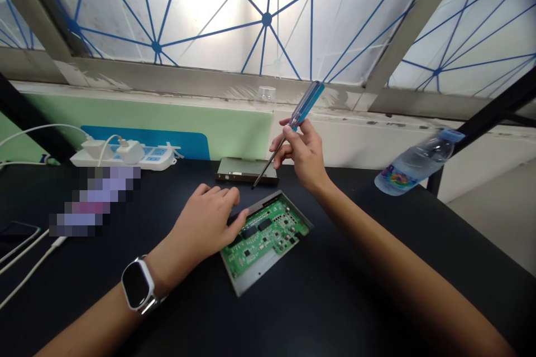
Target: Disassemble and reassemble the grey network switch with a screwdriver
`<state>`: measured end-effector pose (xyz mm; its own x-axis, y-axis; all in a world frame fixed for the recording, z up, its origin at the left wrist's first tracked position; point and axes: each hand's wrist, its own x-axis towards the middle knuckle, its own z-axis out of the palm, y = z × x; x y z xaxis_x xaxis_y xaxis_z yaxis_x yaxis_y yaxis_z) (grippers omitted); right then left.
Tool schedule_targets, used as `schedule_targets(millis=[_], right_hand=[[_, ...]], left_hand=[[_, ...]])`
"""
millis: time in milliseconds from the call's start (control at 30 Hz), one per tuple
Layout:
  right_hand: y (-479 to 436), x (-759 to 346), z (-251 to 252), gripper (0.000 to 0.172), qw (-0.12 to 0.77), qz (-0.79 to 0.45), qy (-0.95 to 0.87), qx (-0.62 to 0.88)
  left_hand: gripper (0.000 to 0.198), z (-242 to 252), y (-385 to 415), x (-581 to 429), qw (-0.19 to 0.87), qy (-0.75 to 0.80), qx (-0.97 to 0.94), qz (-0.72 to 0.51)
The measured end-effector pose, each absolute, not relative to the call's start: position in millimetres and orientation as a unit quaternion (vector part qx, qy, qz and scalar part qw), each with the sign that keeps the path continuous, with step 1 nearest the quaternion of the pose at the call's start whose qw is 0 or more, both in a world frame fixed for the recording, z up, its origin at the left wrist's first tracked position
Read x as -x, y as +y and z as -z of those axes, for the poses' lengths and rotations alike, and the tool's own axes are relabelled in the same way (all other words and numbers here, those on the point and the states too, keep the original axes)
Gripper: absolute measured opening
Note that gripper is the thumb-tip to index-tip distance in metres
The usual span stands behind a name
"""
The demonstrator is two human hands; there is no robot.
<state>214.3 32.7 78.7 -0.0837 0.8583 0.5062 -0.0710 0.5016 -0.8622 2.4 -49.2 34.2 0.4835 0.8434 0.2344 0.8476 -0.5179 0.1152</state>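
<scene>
A green circuit board point(268, 231) sits in a shallow metal tray point(253, 281), lying at an angle on the black table. My left hand point(213, 215) is closed over the tray's left side, its thumb at the board's edge and its other fingers curled beyond. Between the fingers of my right hand point(304, 153) is a screwdriver point(307, 103) with a clear and blue handle. Its handle points up and its dark shaft slants down to the left. The tip hangs above the table, just beyond the tray and apart from the board.
Behind the tray lies a flat metal cover point(247, 170), near the wall. A water bottle point(419, 164) leans at the right. On the left are a white power strip point(125, 156) with plugs, cables point(31, 279) and a blurred-out patch. A small clear cup point(267, 93) stands on the sill.
</scene>
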Motion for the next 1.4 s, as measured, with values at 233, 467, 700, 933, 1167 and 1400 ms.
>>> schedule_targets(millis=[233,467,700,933,1167,1400], right_hand=[[32,-212,-76,0.026,0.585,-0.402,-0.625,0.326],[33,-214,-74,0.022,0.589,-0.400,-0.623,0.324],[30,-212,-76,0.025,0.583,-0.407,-0.620,0.332],[29,-209,-74,0.025,0.582,-0.415,-0.623,0.319],[29,-202,-68,0.035,0.579,-0.431,-0.618,0.313],[22,-192,-63,0.037,0.569,-0.466,-0.597,0.321]], left_hand=[[0.044,-22,-57,-11,-0.080,-0.339,0.921,0.171],[0.029,-27,-60,-11,-0.115,-0.321,0.925,0.166],[0.033,-24,-52,-12,-0.020,-0.267,0.943,0.196],[0.045,-14,-56,-14,0.030,-0.320,0.916,0.241],[0.049,-14,-61,-18,0.030,-0.373,0.889,0.265],[0.045,-32,-58,-4,0.005,-0.380,0.864,0.330]])
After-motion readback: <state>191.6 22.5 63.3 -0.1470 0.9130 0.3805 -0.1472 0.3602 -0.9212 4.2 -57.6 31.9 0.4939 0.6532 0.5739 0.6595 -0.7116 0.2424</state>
